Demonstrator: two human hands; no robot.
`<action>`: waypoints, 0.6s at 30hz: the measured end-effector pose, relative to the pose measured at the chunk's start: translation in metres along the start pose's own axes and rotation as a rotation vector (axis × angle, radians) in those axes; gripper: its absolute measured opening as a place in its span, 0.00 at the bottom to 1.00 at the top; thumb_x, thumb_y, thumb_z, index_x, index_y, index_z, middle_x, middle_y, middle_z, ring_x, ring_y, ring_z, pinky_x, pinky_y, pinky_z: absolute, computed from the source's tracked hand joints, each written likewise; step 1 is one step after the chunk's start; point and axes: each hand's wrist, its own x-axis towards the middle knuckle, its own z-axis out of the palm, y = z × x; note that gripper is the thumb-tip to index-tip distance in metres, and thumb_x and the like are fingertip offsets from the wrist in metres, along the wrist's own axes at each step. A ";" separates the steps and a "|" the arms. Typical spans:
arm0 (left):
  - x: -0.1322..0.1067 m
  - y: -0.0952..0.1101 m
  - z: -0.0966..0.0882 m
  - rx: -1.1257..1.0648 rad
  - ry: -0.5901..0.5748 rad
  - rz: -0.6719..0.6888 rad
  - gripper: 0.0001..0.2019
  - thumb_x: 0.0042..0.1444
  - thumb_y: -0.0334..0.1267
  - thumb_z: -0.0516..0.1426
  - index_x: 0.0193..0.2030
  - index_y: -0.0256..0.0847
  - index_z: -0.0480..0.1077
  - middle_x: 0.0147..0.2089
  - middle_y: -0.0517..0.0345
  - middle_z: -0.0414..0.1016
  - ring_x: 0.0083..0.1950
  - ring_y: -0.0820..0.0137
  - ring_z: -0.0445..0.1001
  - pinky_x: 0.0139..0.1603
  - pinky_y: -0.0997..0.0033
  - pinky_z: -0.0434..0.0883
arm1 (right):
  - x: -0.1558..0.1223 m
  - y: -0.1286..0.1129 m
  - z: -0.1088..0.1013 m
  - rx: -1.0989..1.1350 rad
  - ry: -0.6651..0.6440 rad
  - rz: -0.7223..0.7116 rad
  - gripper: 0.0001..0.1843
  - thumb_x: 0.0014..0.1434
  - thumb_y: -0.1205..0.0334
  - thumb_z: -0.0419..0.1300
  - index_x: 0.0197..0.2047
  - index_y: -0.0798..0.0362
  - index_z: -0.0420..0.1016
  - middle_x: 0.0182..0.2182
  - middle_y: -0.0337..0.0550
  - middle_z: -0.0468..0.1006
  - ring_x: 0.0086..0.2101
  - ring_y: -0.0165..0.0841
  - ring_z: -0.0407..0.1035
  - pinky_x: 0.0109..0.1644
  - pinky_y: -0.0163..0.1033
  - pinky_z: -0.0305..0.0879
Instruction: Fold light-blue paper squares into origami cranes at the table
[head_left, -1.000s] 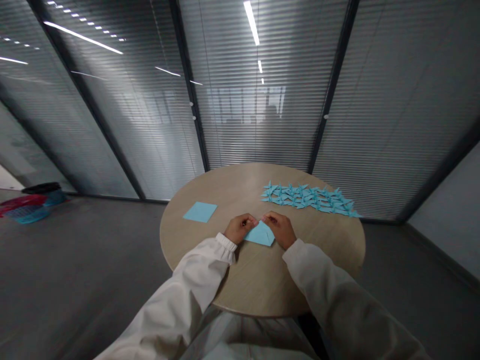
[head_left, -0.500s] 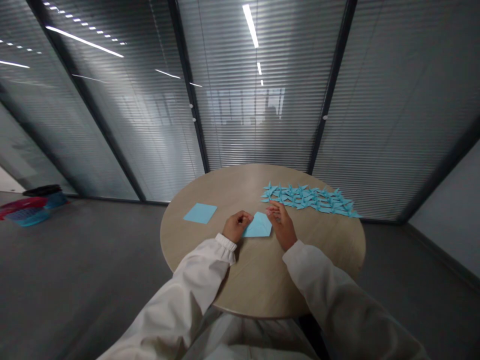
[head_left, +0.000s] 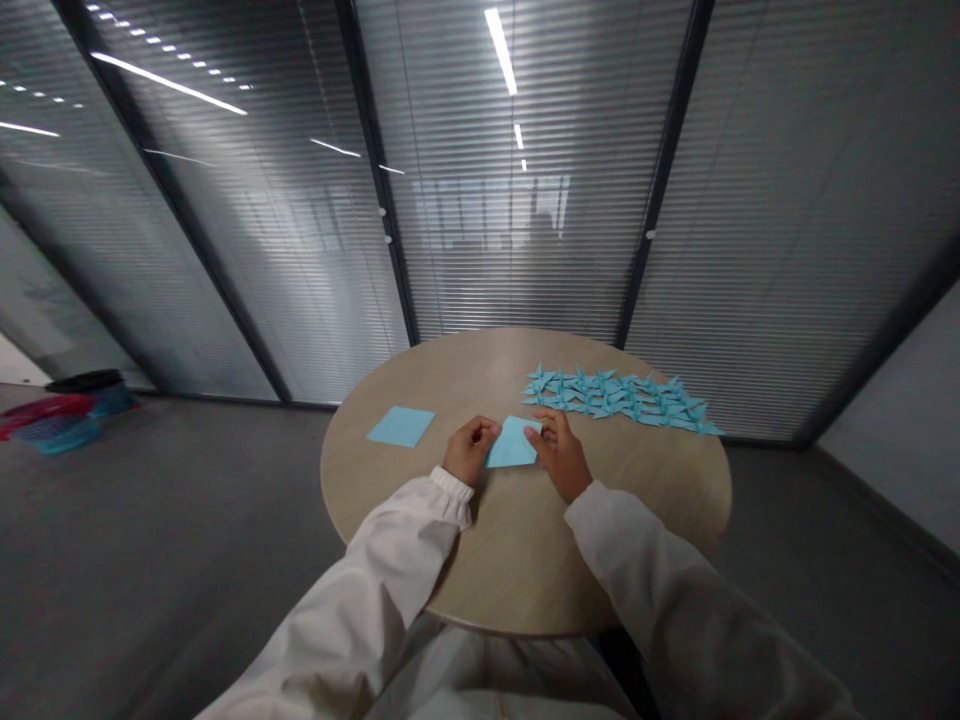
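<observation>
A light blue paper sheet (head_left: pixel 511 444) lies between my hands on the round wooden table (head_left: pixel 525 540). My left hand (head_left: pixel 469 450) pinches the sheet's left edge with curled fingers. On the right, my right hand (head_left: pixel 557 452) grips the other edge with thumb and fingers. The sheet looks flat and roughly square now. Both arms wear white sleeves.
A stack of flat blue paper squares (head_left: pixel 400 425) lies to the left on the table. Several folded blue paper cranes (head_left: pixel 615 397) are spread in rows at the far right. Glass walls with blinds stand behind. Coloured baskets (head_left: pixel 52 418) sit on the floor at far left.
The paper went from a folded pointed shape near me to a flatter square a little farther away. Both hands shifted with it, the right one regripping its edge.
</observation>
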 end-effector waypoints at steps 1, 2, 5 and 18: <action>0.000 -0.001 0.000 0.003 0.006 0.009 0.14 0.47 0.47 0.56 0.26 0.36 0.68 0.20 0.64 0.59 0.23 0.77 0.56 0.23 0.78 0.54 | 0.000 0.000 0.000 0.005 0.009 0.001 0.20 0.53 0.50 0.54 0.47 0.50 0.61 0.30 0.38 0.72 0.28 0.30 0.67 0.28 0.33 0.64; 0.000 -0.002 0.000 0.005 0.006 0.017 0.14 0.48 0.47 0.56 0.27 0.36 0.68 0.20 0.64 0.59 0.23 0.77 0.56 0.23 0.78 0.54 | 0.000 0.001 0.001 0.015 0.006 0.003 0.21 0.53 0.51 0.55 0.48 0.50 0.60 0.30 0.38 0.72 0.29 0.30 0.67 0.28 0.33 0.64; 0.000 -0.004 0.000 -0.003 -0.007 0.037 0.14 0.49 0.47 0.55 0.29 0.36 0.69 0.20 0.64 0.60 0.23 0.77 0.57 0.24 0.79 0.55 | 0.001 0.002 0.001 0.089 -0.069 0.033 0.22 0.53 0.54 0.55 0.51 0.49 0.57 0.31 0.39 0.73 0.29 0.31 0.68 0.26 0.32 0.64; -0.006 -0.002 0.004 -0.058 -0.173 -0.028 0.25 0.49 0.48 0.57 0.52 0.38 0.68 0.43 0.49 0.67 0.34 0.71 0.67 0.23 0.77 0.66 | 0.003 0.001 0.000 0.318 -0.157 0.116 0.25 0.51 0.60 0.54 0.52 0.49 0.55 0.34 0.42 0.74 0.28 0.31 0.70 0.23 0.32 0.66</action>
